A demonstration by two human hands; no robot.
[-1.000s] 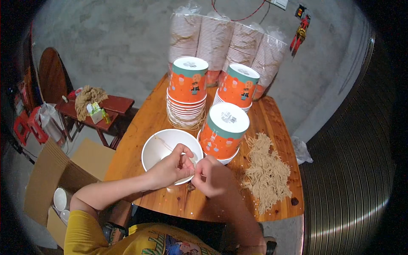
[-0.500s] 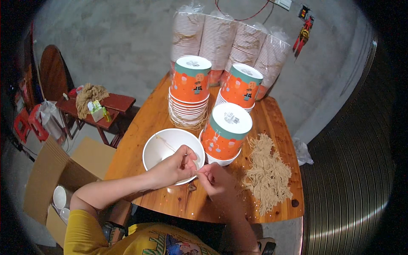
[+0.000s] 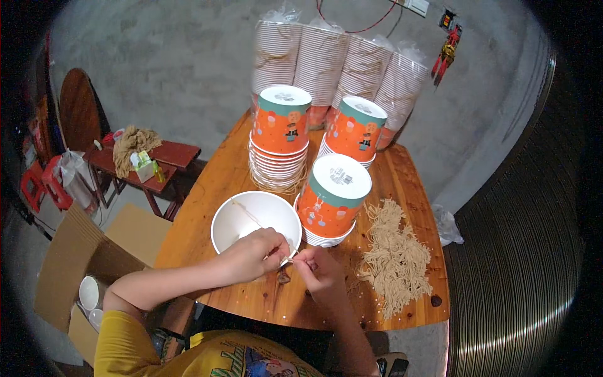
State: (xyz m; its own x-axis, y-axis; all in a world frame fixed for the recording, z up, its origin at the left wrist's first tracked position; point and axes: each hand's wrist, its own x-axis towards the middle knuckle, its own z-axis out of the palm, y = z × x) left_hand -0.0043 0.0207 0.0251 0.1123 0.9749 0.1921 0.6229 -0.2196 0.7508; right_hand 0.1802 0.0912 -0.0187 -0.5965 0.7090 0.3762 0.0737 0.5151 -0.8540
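A white paper bucket (image 3: 231,217) lies with its open mouth toward me at the front of the wooden table. A thin beige string (image 3: 250,214) runs across its mouth to its near right rim. My left hand (image 3: 254,254) is closed in a pinch on the string at that rim. Just to the right, my right hand (image 3: 318,269) pinches the string too, fingertips close to the left ones. Next to them stands a stack of upturned orange and green paper buckets (image 3: 333,200). On the right is a loose heap of cut beige strings (image 3: 397,264).
Two more upturned bucket stacks, a left one (image 3: 281,132) and a right one (image 3: 355,129), stand farther back. Behind them rise several tall plastic-wrapped stacks (image 3: 320,63). An open cardboard box (image 3: 69,264) is at the left, below a red bench (image 3: 169,152). A ribbed shutter (image 3: 521,251) borders the right.
My left hand has turned slightly, and its fingers have drawn down toward the string at the rim. My right hand stays nearly in place, still pinching.
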